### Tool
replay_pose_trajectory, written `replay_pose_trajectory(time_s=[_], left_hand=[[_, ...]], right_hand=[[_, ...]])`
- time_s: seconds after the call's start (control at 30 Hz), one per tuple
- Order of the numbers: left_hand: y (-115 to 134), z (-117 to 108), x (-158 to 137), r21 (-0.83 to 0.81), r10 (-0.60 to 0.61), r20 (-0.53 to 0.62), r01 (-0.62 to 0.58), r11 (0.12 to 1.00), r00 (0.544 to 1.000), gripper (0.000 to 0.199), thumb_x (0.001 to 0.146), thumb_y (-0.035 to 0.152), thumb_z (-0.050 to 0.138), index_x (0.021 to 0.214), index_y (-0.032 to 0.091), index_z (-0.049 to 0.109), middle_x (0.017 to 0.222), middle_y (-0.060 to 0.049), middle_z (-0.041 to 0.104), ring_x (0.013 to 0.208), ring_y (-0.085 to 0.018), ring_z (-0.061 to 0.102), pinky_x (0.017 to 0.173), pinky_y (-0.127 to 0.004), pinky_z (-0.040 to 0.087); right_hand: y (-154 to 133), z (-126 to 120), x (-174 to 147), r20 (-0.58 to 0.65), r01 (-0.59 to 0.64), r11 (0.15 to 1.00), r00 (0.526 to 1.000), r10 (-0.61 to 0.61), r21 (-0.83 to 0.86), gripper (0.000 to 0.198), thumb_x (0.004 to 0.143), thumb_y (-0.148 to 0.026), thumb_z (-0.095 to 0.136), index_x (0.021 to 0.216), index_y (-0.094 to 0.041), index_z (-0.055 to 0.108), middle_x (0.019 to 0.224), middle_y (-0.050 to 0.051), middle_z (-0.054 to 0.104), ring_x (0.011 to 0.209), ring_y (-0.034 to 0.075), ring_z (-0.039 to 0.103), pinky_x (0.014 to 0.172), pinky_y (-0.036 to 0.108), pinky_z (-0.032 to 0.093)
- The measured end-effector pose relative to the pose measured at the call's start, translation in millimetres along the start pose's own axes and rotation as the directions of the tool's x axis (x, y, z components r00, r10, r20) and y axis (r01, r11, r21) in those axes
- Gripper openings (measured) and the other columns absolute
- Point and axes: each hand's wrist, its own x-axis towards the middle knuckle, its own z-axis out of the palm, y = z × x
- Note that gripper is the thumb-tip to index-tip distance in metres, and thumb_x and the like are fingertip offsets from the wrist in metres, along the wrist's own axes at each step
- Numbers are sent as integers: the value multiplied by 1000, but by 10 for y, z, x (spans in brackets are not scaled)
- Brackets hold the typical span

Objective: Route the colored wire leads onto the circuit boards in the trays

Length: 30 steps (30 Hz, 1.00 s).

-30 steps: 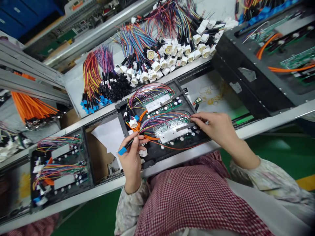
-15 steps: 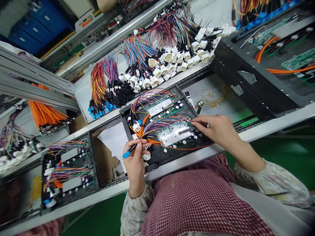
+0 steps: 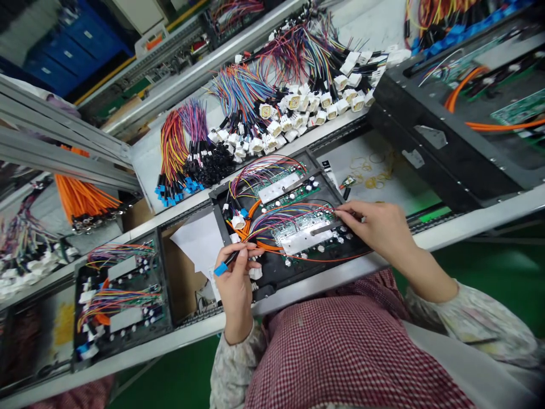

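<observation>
My left hand is closed round a cable with a blue connector and black sleeve, at the lower left of a black tray. At the right end of the nearer circuit board, my right hand pinches a thin wire end, its tip partly hidden by the fingers. Coloured wires arch across this board, and a loose red-orange wire runs along its front side. The farther board in the same tray also carries wires. Orange cables and white connectors sit at the tray's left.
A second wired tray stands to the left on the conveyor. Bundles of wires with white connectors lie behind, beside red-yellow wires. Orange cables hang at left. A tall black case stands at right.
Both hands keep nearly the same hold and place on the tray. The whole view has shifted slightly; the wires and tray look otherwise unchanged.
</observation>
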Motion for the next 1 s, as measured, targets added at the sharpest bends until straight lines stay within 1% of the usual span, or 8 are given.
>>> replay_pose_trajectory(time_s=[0.4,0.53,0.63,0.77,0.83,0.9,0.93,1.0], left_hand=[[-18,-5,-3,-33,-32,-4,32,999,999,24,75,29,85,85,17,67,81,-3,76,68,-16,77,47,-14,54],[-9,-10,1,-43,-32,-2,32,999,999,24,74,29,86,83,17,68,80,-3,76,67,-16,77,47,-14,54],[-8,-11,4,-33,-39,-2,39,999,999,24,74,31,86,82,17,68,80,-3,75,67,-16,76,47,-14,54],[-39,-29,7,-8,-47,-9,47,999,999,22,75,31,84,83,17,68,81,-3,74,69,-16,76,48,-15,54],[-60,-53,9,28,-33,8,33,999,999,19,79,31,81,84,18,67,84,-3,73,71,-16,76,49,-16,54],[-72,-87,9,123,33,46,-39,992,998,14,86,30,74,87,18,67,90,-4,71,73,-16,74,50,-18,53],[-72,-106,9,213,100,75,-114,970,992,10,89,28,70,87,19,67,93,-4,69,75,-16,73,53,-19,53],[-64,-145,7,458,261,179,-315,831,949,7,92,22,63,90,20,69,96,-4,63,83,-16,69,64,-25,55]], right_hand=[[87,-70,45,117,14,999,993,-9,-43,26,94,-37,55,96,-28,78,82,2,77,61,21,65,60,32,39],[-8,-168,-12,2,35,998,999,-34,-45,31,96,-44,54,96,-25,78,90,5,78,70,22,68,62,32,41],[-230,-189,-151,5,187,982,982,-187,21,30,95,-47,56,94,-23,75,84,4,76,66,18,67,60,29,40],[-404,-149,-278,272,425,901,861,-430,81,30,100,-34,49,81,-23,69,70,-2,71,57,13,61,53,28,30],[-330,-175,-243,201,388,921,902,-383,12,39,102,-38,46,73,-21,66,67,-1,69,57,13,60,53,28,28],[-180,-232,-155,8,226,967,974,-227,-117,46,101,-50,45,73,-20,67,67,2,69,59,15,60,53,28,27],[-99,-258,-106,-69,139,978,986,-152,-158,47,101,-52,45,77,-20,69,69,4,70,60,15,60,53,28,27],[37,-273,-22,-114,51,982,991,-72,-180,46,102,-51,42,90,-20,73,75,5,73,63,17,61,54,28,28]])
